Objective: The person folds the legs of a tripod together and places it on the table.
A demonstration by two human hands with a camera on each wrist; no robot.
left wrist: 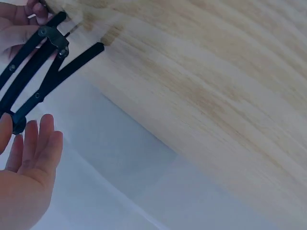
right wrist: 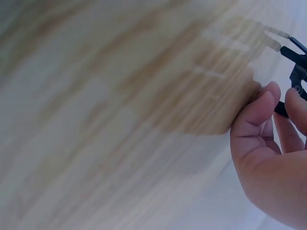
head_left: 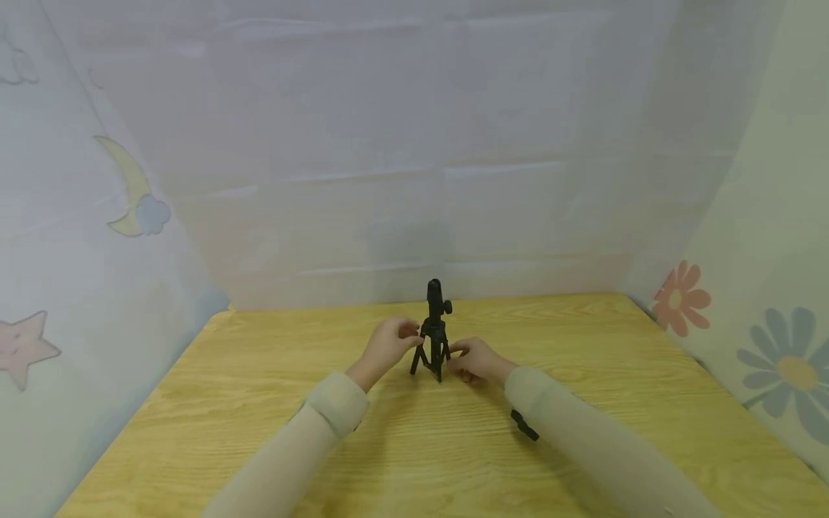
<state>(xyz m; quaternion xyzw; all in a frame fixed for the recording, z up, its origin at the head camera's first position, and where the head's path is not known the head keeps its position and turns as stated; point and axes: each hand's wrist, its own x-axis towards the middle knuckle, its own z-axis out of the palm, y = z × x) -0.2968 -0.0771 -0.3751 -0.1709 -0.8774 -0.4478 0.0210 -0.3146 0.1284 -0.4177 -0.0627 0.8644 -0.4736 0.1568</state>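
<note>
A small black tripod (head_left: 435, 331) stands upright on the wooden table, its legs spread and a clamp-like head with a side knob on top. My left hand (head_left: 388, 345) is at its left side, near the top of the legs. In the left wrist view the fingers (left wrist: 45, 143) are extended beside the leg hub (left wrist: 18, 123), and the thumb is partly cut off by the frame edge. On the other side, my right hand (head_left: 478, 361) pinches the lower end of a leg (right wrist: 282, 109) between thumb and fingers.
A small black piece (head_left: 524, 426) lies on the table (head_left: 259, 403) beside my right forearm, partly hidden by the sleeve. A pale cloth (head_left: 337, 165) hangs behind the table's far edge, with patterned cloths at both sides.
</note>
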